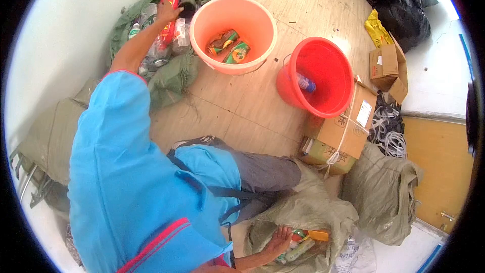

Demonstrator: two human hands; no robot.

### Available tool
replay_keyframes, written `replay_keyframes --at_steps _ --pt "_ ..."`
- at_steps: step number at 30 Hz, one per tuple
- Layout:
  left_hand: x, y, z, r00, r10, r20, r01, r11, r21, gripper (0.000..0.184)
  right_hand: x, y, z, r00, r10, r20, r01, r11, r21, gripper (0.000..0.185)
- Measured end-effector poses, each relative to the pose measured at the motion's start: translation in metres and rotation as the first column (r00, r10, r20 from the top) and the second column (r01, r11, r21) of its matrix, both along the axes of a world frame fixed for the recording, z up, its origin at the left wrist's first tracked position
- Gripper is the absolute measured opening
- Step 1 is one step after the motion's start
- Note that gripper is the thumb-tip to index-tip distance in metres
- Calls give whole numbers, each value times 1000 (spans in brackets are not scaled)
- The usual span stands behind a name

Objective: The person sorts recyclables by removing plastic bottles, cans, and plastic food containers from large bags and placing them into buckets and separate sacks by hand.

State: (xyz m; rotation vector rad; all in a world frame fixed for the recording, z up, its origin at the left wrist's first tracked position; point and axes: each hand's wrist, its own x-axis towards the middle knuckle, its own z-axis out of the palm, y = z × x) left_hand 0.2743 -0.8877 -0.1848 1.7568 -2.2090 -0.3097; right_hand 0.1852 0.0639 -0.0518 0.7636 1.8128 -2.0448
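My left hand [168, 12] reaches into a green woven sack [172, 78] at the upper left, its fingers around a red drink container [172, 0]; whether that is a can or a bottle is hard to make out. Around it lie several clear plastic bottles [180, 38], some with red labels. At the bottom, my right hand [279, 242] rests at the mouth of a grey-green sack [313, 210], fingers stretched out beside several bottles [300, 249] and an orange piece [318, 235]. Part of that hand's grip side is hidden.
A pink-orange bucket [262, 25] holds a few green and brown cans [236, 53]. Next to it, a red bucket [339, 68] has a blue can [305, 83] inside. Tied cardboard boxes [346, 136], another full sack [381, 187] and black bags [401, 17] line the right side.
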Motion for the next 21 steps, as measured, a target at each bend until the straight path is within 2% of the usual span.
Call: replay_keyframes --at_steps 1,2,3,5,7,9,11,12,13,15,17,18,19,20,21 --pt "2 5 -5 988 -73 133 82 995 -64 94 0 7 -5 1000 21 -20 -22 999 -32 40" --pt "-7 29 -9 1000 -26 13 28 986 -163 67 2 4 -3 1000 18 -17 -18 999 -32 40" --pt "-5 37 -13 999 -30 18 33 987 -159 67 6 -2 3 1000 2 6 -2 1000 -3 40" --pt "2 54 -21 974 -209 85 207 978 37 48 9 -17 17 999 -13 36 11 999 37 41" --pt "10 85 -29 966 -246 78 237 966 106 43 12 -33 25 978 -188 85 173 972 161 37" --pt "19 108 -48 958 -278 69 263 950 165 38 16 -18 17 984 -165 72 156 981 112 33" --pt "36 129 -105 933 -359 1 339 882 326 40 19 5 6 989 -141 54 137 988 66 30" --pt "37 141 -115 933 -361 1 341 882 324 40 20 16 -3 995 -87 52 88 996 -8 34" --pt "38 154 -124 906 -423 10 408 879 245 41 21 21 -8 998 -32 45 36 996 -81 38" --pt "29 181 -113 877 -480 22 470 866 167 41 19 22 -9 999 27 20 -24 993 -117 37" --pt "4 197 -94 977 -192 -88 206 962 179 45 21 12 -3 997 76 -12 -77 986 -150 36" --pt "5 193 -108 978 -190 -88 203 962 181 45 21 -5 7 999 -23 22 24 999 -36 34" --pt "0 182 -126 907 -248 -339 317 935 162 44 19 -15 11 992 -123 40 120 990 74 32" --pt "-8 173 -137 768 -293 -569 425 899 110 43 17 -15 10 992 -123 33 121 990 69 32" --pt "-17 186 -116 762 -300 -573 433 895 106 43 19 -13 11 991 -131 21 130 990 50 32"
